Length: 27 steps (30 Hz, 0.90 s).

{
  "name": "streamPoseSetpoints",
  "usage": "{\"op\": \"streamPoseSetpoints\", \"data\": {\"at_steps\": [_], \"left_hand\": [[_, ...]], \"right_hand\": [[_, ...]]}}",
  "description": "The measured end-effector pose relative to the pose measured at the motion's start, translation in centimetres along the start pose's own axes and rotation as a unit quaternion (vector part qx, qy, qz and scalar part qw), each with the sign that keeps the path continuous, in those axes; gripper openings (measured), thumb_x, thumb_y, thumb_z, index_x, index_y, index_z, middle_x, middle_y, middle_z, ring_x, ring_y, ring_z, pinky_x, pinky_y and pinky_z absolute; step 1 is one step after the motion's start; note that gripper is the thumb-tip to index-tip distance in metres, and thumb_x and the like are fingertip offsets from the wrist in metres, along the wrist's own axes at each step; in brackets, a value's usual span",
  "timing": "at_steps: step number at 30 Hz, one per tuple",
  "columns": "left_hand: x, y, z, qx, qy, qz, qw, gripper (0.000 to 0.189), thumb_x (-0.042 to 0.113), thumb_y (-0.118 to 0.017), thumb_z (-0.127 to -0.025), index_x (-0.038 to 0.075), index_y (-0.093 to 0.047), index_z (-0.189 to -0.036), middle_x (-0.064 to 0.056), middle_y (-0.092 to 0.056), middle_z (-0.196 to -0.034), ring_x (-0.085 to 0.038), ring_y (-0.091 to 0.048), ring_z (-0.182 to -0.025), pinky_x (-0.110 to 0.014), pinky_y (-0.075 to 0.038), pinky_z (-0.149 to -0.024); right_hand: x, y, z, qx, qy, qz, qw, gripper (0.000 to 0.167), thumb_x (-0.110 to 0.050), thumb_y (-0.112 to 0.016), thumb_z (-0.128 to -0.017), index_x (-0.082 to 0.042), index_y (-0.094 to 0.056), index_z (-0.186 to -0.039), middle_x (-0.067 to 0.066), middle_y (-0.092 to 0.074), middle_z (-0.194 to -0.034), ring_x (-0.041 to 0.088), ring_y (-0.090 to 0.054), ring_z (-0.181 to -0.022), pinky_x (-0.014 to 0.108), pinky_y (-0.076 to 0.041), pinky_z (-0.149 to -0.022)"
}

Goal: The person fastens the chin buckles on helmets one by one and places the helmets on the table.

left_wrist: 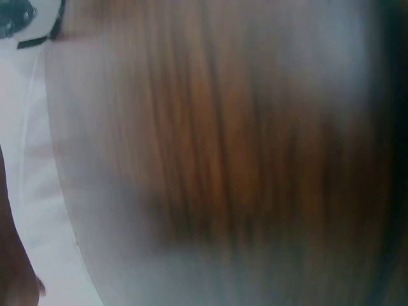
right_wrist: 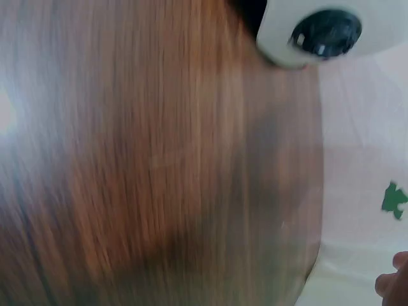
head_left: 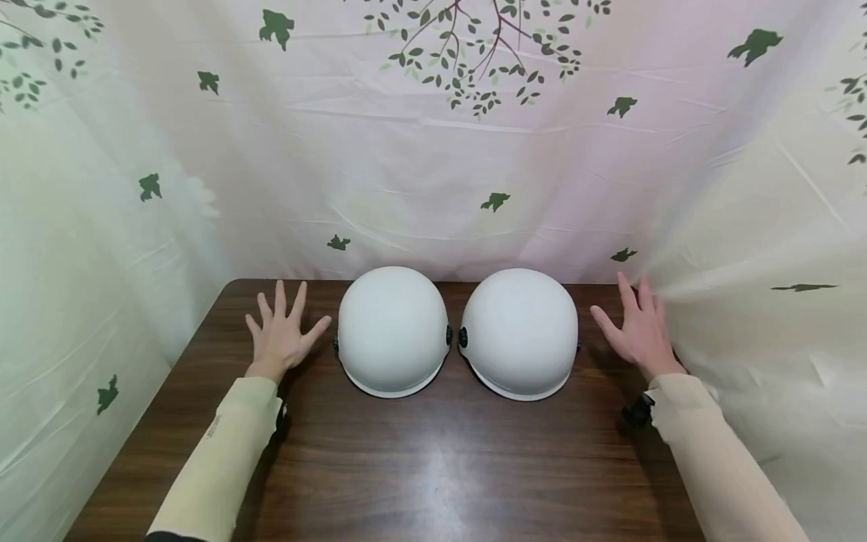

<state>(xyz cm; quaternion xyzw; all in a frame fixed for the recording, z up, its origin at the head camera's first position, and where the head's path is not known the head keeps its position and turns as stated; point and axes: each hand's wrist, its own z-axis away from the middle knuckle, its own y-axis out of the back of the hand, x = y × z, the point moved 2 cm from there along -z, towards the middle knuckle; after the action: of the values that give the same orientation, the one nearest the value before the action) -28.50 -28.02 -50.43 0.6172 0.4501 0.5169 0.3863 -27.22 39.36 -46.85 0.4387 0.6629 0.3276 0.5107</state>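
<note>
Two white helmets stand side by side, dome up, near the far edge of the table. The left helmet (head_left: 393,331) and the right helmet (head_left: 520,333) each have a round black knob on the side facing the other. To the left of them, my left hand (head_left: 279,339) is spread with its fingers straight, apart from the helmet. My right hand (head_left: 640,331) is likewise spread, right of the other helmet and holding nothing. In the right wrist view a black knob (right_wrist: 327,33) shows on a helmet's side, with fingertips (right_wrist: 384,284) at the lower right corner.
The brown wood-grain table (head_left: 433,452) reflects a bright light near its front. Pale curtain (head_left: 420,165) with green leaf and bird prints hangs behind the table and along both sides, close to the right hand.
</note>
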Motion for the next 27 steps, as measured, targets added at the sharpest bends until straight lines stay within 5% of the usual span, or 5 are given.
{"op": "streamPoseSetpoints", "data": {"at_steps": [9,14,19,27], "left_hand": [[2.3,-0.2,0.8,0.02,-0.021,0.114,0.993,0.082,0.067,-0.032,-0.106,0.023,-0.008,-0.171,-0.019,-0.006,-0.176,-0.056,-0.012,-0.156,-0.08,-0.03,-0.11],[4.2,-0.1,1.7,0.036,-0.045,0.197,0.9787,0.075,0.057,-0.038,-0.109,0.023,-0.014,-0.171,-0.015,-0.017,-0.175,-0.042,-0.021,-0.159,-0.069,-0.026,-0.12],[5.9,0.1,2.5,0.032,-0.06,0.242,0.9678,0.07,0.05,-0.04,-0.111,0.016,-0.021,-0.169,-0.018,-0.03,-0.17,-0.041,-0.028,-0.156,-0.064,-0.026,-0.123],[7.2,-0.2,4.4,0.0,-0.027,0.27,0.9626,0.071,0.053,-0.042,-0.11,0.012,-0.028,-0.167,-0.018,-0.033,-0.168,-0.041,-0.031,-0.155,-0.062,-0.029,-0.122]], "right_hand": [[-4.2,0.4,1.1,0.018,0.014,-0.082,0.9964,0.084,-0.053,-0.053,-0.105,-0.022,-0.01,-0.171,0.02,0.002,-0.176,0.055,-0.006,-0.157,0.084,-0.016,-0.112],[-7.0,0.6,1.5,0.027,0.047,-0.115,0.9919,0.082,-0.048,-0.055,-0.106,-0.019,-0.015,-0.17,0.017,-0.003,-0.176,0.049,-0.007,-0.159,0.081,-0.013,-0.116],[-10.3,0.7,1.9,0.047,0.084,-0.126,0.9874,0.082,-0.047,-0.06,-0.103,-0.02,-0.02,-0.17,0.016,-0.01,-0.176,0.045,-0.01,-0.16,0.078,-0.015,-0.118],[-16.6,0.2,2.6,0.105,0.175,-0.158,0.9661,0.081,-0.036,-0.072,-0.095,-0.02,-0.035,-0.165,0.02,-0.021,-0.172,0.05,-0.023,-0.155,0.077,-0.026,-0.114]]}}
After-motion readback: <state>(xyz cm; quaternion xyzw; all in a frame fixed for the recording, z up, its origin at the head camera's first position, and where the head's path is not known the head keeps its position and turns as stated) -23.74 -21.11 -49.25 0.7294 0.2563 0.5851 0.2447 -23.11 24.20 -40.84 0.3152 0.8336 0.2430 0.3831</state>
